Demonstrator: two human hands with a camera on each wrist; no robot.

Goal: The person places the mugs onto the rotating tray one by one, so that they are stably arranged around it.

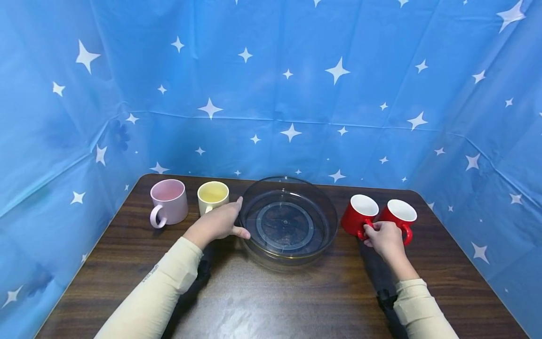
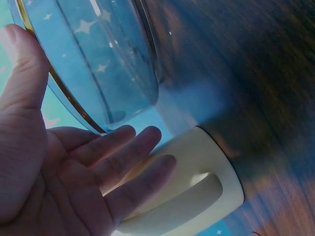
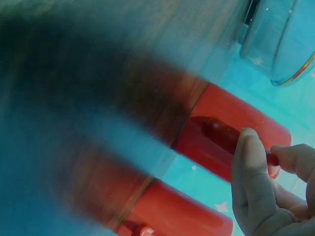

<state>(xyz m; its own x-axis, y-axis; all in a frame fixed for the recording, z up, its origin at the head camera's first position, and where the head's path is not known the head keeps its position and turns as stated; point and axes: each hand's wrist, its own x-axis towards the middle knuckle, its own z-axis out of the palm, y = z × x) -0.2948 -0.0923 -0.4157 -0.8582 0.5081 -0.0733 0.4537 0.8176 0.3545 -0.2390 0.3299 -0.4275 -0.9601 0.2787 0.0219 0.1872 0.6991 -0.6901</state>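
Observation:
My left hand (image 1: 219, 223) is at the left rim of a clear glass bowl (image 1: 284, 227), with its thumb by the rim and its fingers extended. In the left wrist view those fingers lie between the bowl (image 2: 106, 64) and a pale yellow mug (image 2: 216, 152), whose handle is beside the fingertips. On the right, my right hand (image 1: 386, 240) pinches the handle of a red mug (image 1: 352, 220) with a white inside. This mug (image 3: 231, 115) looks upright; whether it touches the table is unclear. A second red mug (image 1: 395, 212) stands just right of it.
A pink mug (image 1: 175, 209) stands at the far left of the dark wooden table (image 1: 271, 301), its handle facing the front left. Blue cloth (image 1: 271, 84) with white stars hangs behind the table and along both sides.

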